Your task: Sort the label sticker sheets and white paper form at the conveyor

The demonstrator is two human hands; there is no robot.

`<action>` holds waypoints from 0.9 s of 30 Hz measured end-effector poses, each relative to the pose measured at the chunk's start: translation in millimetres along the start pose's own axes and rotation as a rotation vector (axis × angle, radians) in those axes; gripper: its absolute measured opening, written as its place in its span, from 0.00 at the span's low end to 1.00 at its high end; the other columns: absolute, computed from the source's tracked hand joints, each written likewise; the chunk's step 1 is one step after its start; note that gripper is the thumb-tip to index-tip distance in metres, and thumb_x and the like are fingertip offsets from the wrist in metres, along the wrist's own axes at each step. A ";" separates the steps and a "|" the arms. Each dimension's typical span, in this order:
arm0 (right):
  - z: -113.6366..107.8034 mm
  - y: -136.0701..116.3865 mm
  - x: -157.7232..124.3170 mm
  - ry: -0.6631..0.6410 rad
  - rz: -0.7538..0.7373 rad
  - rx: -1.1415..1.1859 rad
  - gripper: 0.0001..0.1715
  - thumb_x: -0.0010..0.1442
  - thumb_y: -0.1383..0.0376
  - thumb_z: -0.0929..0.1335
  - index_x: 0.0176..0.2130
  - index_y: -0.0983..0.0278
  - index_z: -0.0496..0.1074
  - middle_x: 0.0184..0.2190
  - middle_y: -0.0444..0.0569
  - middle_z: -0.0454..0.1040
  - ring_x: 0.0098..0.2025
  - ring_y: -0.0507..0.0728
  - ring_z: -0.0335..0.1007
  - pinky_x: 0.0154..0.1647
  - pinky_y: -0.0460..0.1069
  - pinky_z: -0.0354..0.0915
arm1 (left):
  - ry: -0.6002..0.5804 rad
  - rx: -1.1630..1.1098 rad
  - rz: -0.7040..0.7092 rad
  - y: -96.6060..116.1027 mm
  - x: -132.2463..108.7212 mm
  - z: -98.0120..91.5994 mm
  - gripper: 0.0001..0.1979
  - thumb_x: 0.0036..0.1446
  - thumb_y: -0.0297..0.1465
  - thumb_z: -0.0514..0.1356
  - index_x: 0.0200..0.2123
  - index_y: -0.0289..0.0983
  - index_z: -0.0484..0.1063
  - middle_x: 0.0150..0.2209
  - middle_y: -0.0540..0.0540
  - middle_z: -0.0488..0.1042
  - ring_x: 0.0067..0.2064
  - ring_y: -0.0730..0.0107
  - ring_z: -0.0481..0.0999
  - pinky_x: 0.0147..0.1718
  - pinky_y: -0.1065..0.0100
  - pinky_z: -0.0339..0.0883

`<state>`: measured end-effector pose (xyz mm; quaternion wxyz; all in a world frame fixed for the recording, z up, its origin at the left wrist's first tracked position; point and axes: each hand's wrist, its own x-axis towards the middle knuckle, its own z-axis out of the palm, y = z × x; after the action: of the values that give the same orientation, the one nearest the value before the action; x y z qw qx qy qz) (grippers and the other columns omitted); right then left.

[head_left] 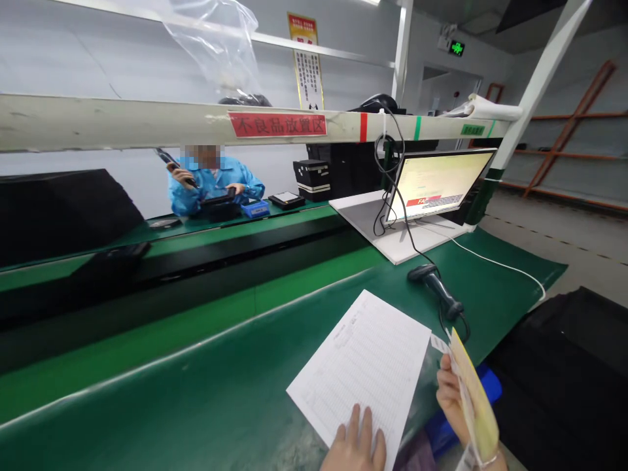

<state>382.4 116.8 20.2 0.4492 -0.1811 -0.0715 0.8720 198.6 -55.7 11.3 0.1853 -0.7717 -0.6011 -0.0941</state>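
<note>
Paper form [363, 363] lies flat on green bench, left hand [354, 445] pressing its near edge, fingers spread. Right hand [451, 399] pinches yellow card [473, 399]. Both thin, floppy, prob. creasable; grip by edges.

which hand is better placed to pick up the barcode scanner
Right, probably. The scanner lies up and right of the white sheet, on the right hand's side, but that hand holds a yellow sheet. The left hand presses the white sheet.

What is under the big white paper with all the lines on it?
The white paper lies flat on the green table mat, and the left hand rests on its near edge. Whether anything lies between the paper and the mat is covered, so it cannot be seen.
</note>
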 end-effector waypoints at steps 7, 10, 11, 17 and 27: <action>7.3 -1.9 -13.3 -0.096 -0.060 0.201 0.18 0.42 0.76 0.77 0.34 0.65 0.74 0.30 0.41 0.72 0.20 0.40 0.59 0.14 0.29 0.56 | 0.095 0.006 0.046 -5.6 -12.1 24.1 0.13 0.56 0.37 0.56 0.41 0.39 0.73 0.44 0.38 0.74 0.43 0.48 0.75 0.28 0.59 0.74; 12.6 0.5 -21.6 -0.090 -0.040 0.236 0.17 0.42 0.77 0.77 0.33 0.69 0.73 0.30 0.44 0.72 0.20 0.39 0.58 0.14 0.28 0.56 | -0.029 0.143 0.177 -11.0 -8.9 1.7 0.16 0.61 0.36 0.51 0.47 0.37 0.71 0.48 0.39 0.72 0.46 0.50 0.74 0.32 0.58 0.75; 13.0 2.4 -24.0 -0.078 -0.022 0.235 0.17 0.42 0.77 0.77 0.33 0.71 0.73 0.30 0.46 0.72 0.19 0.39 0.58 0.14 0.28 0.56 | -0.057 0.174 0.199 -11.8 -7.8 -3.9 0.17 0.62 0.35 0.50 0.49 0.36 0.70 0.49 0.38 0.72 0.46 0.50 0.74 0.33 0.58 0.75; 6.8 9.7 -30.7 0.020 -0.004 0.130 0.20 0.38 0.74 0.80 0.32 0.71 0.74 0.26 0.45 0.70 0.17 0.37 0.53 0.14 0.26 0.51 | -0.382 -0.289 -0.026 -28.2 14.7 -32.6 0.14 0.54 0.25 0.55 0.45 0.35 0.70 0.46 0.42 0.74 0.49 0.55 0.73 0.39 0.63 0.73; 23.9 58.0 -24.0 -0.002 0.119 -0.682 0.27 0.44 0.56 0.78 0.39 0.70 0.73 0.31 0.55 0.72 0.30 0.59 0.70 0.29 0.50 0.68 | -0.239 -0.382 -0.386 -92.9 126.5 -109.0 0.12 0.62 0.28 0.48 0.42 0.35 0.70 0.37 0.46 0.74 0.39 0.61 0.75 0.36 0.62 0.67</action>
<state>342.1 64.3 31.6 0.3113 -0.3236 -0.3488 0.8226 150.5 33.1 173.5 -0.0568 -0.6696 -0.7257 -0.1477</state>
